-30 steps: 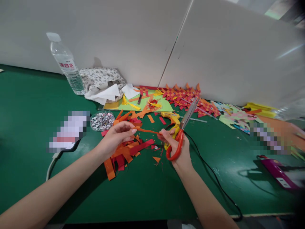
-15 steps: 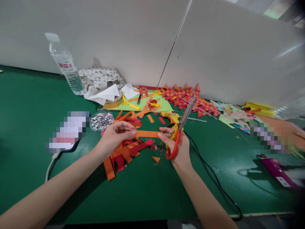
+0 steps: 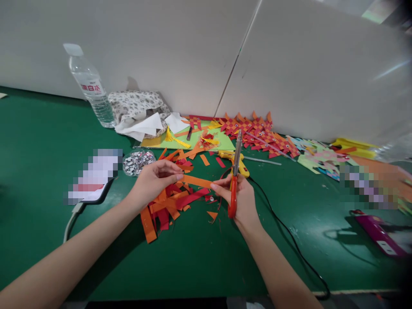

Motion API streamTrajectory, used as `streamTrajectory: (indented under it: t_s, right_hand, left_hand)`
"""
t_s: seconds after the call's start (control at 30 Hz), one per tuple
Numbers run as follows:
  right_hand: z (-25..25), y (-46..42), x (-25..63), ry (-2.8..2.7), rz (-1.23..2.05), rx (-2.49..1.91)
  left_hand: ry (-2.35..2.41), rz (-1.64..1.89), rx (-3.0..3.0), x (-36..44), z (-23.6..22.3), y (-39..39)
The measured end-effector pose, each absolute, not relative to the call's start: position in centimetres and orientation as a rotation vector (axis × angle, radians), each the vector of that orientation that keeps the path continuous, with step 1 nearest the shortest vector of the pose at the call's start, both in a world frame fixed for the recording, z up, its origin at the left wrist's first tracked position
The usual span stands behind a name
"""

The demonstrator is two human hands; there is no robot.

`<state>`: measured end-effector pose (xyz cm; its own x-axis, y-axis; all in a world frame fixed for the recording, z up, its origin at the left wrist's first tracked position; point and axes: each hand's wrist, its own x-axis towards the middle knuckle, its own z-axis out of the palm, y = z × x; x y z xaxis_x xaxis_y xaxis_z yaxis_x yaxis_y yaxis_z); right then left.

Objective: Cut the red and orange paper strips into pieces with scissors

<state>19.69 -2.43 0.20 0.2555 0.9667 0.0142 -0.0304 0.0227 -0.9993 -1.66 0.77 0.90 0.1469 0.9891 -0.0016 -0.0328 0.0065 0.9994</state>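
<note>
An orange paper strip point(image 3: 197, 180) is stretched between my two hands above the table. My left hand point(image 3: 157, 178) pinches its left end between thumb and fingertips. The right end is pinched by my right hand point(image 3: 241, 195), which also carries a pair of scissors point(image 3: 234, 189) with orange-red handles. The blades point up and away and look closed. Beneath the strip lies a loose pile of red and orange paper strips point(image 3: 167, 206). Just behind my right hand is a yellow glue gun point(image 3: 243, 168), partly covered by the scissors.
Woven red-orange paper fish point(image 3: 257, 133) are heaped by the wall. A tub of googly eyes point(image 3: 137, 162), a blurred phone point(image 3: 96, 174), a water bottle point(image 3: 95, 94) and a tissue pouch point(image 3: 138, 105) stand left. A black cord point(image 3: 286, 231) and purple power strip point(image 3: 375, 231) lie right.
My right hand has turned the scissors from leaning right to nearly upright. The strip now slopes down slightly toward the right, still held at both ends.
</note>
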Motion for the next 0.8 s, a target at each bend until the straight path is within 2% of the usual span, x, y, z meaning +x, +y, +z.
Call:
streamTrajectory:
  t_s: [0.2,0.4,0.8]
  right_hand:
    - [0.9,-2.7,19.0,-0.908,1.109,-1.187]
    - [0.7,-3.1,17.9,-0.849,1.082,-1.105]
    - [0.7,-3.7,16.9,-0.982,1.115,-1.174]
  left_hand:
    - [1.028,1.143,1.169,-1.7,1.3,0.7]
    - [0.998,0.859,0.974,0.1,0.7,-0.7]
    - [0.912,0.988,0.762,0.2,0.2,-0.7]
